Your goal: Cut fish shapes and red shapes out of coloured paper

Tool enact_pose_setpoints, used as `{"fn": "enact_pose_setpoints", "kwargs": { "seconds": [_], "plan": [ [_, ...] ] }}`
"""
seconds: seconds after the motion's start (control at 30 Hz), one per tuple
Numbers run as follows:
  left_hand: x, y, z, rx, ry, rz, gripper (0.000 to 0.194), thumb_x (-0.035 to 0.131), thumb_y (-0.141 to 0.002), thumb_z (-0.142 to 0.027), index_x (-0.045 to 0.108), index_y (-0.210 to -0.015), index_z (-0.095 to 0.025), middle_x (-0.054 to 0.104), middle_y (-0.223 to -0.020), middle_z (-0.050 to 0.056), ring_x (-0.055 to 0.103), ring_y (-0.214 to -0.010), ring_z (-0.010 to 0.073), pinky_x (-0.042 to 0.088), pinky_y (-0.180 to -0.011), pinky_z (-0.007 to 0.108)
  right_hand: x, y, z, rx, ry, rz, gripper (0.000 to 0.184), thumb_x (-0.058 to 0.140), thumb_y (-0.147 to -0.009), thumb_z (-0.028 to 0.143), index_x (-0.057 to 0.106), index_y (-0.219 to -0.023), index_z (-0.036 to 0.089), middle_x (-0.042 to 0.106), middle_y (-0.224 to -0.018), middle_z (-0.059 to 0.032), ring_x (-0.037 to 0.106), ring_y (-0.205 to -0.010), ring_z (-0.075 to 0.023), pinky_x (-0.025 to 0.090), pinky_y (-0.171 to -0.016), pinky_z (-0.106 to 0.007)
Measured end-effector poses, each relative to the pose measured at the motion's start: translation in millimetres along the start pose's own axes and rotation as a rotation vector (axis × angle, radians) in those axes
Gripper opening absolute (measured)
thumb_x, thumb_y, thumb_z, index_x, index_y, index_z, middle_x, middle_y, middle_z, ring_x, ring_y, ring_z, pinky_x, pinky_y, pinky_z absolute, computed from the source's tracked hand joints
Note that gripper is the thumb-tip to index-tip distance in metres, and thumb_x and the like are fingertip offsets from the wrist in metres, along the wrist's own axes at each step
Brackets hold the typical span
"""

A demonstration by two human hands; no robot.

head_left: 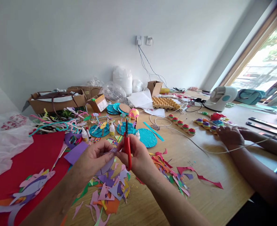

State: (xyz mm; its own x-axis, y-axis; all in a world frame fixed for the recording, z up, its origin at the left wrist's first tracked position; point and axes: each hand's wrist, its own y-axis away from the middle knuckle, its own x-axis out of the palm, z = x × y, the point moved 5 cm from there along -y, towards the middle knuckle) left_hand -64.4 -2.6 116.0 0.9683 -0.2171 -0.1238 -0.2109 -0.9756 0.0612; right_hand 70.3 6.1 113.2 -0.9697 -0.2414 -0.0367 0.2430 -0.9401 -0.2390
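My left hand (pixel 93 158) pinches a piece of light purple craft foam or paper (pixel 107 166); which of the two I cannot tell. Red-handled scissors (pixel 128 150) are in my right hand (pixel 137 153), with their blades pointing up and away from the piece. My right fingertips also meet the purple piece beside my left fingertips. Below both hands lies a heap of coloured scraps (pixel 110 188), mostly purple, pink and orange. Cut-out fish shapes (pixel 35 185) rest on a red sheet (pixel 44 149) at the left. Near my left wrist is a purple sheet (pixel 76 153).
Blue discs (pixel 145 138) with decorations and glue bottles (pixel 112 129) stand ahead. Pipe cleaners (pixel 56 122) and a cardboard box (pixel 58 102) are at the left. At the right, a co-worker's hands (pixel 231 136) touch painted egg-carton pieces (pixel 206 124), near a white cable (pixel 199 147) and a fan (pixel 220 98).
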Motion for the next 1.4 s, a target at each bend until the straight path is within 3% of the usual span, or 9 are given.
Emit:
{"fn": "enact_pose_setpoints", "kwargs": {
  "seconds": [0.2,0.4,0.77,1.1,1.23,1.4],
  "plan": [
    [-1.5,1,1,0.028,-0.061,0.012,0.02,0.069,-0.072,-0.036,0.058,-0.069,-0.019,0.049,-0.063,-0.006,0.042,-0.057,0.0102,0.031,-0.051,0.021,0,1,1,0.007,0.014,0.009,0.017,0.063,-0.065,0.02,0.05,-0.077,0.021,0.056,-0.072,0.0024,0.05,-0.064,-0.0134,0.041,-0.057,-0.025],
    [-6.2,4,2,-0.022,-0.03,-0.007,0.021,0.069,-0.074,-0.036,0.056,-0.069,-0.02,0.049,-0.06,-0.007,0.039,-0.053,0.0092,0.029,-0.049,0.02,-6,-2,1,-0.044,0.004,-0.063,0.014,0.061,-0.067,0.016,0.05,-0.075,0.02,0.057,-0.069,0.0038,0.051,-0.061,-0.0119,0.04,-0.057,-0.024],
    [-16.8,2,20,-0.046,0.226,-0.06,0.025,0.074,-0.072,-0.04,0.059,-0.075,-0.021,0.053,-0.066,-0.006,0.042,-0.058,0.0091,0.033,-0.052,0.018,4,-1,1,0.055,-0.093,-0.06,0.025,0.071,-0.069,0.033,0.053,-0.078,0.019,0.057,-0.073,0.0019,0.046,-0.061,-0.0119,0.037,-0.057,-0.025],
    [-19.7,0,8,0.095,-0.006,-0.093,0.02,0.068,-0.074,-0.037,0.063,-0.069,-0.018,0.053,-0.063,-0.004,0.045,-0.061,0.0121,0.033,-0.055,0.021,15,-11,0,0.004,0.031,-0.036,0.026,0.07,-0.068,0.03,0.047,-0.073,0.02,0.049,-0.067,0.0037,0.045,-0.063,-0.0133,0.036,-0.059,-0.026],
    [-26.8,-1,9,0.107,0.034,-0.12,0.022,0.065,-0.078,-0.041,0.064,-0.073,-0.02,0.05,-0.064,-0.004,0.041,-0.058,0.0113,0.032,-0.052,0.021,11,-12,-8,-0.014,0.054,-0.01,0.019,0.061,-0.078,0.034,0.049,-0.076,0.019,0.046,-0.066,0.0042,0.043,-0.061,-0.0126,0.034,-0.056,-0.025],
    [-25.8,1,8,0.121,0.178,-0.155,0.022,0.066,-0.078,-0.039,0.061,-0.068,-0.02,0.045,-0.064,-0.005,0.038,-0.059,0.0111,0.035,-0.052,0.019,10,-4,-28,0.038,0.14,0.074,0.023,0.054,-0.082,0.034,0.042,-0.068,0.021,0.039,-0.06,0.0054,0.034,-0.056,-0.0109,0.026,-0.05,-0.023]
  ]
}}
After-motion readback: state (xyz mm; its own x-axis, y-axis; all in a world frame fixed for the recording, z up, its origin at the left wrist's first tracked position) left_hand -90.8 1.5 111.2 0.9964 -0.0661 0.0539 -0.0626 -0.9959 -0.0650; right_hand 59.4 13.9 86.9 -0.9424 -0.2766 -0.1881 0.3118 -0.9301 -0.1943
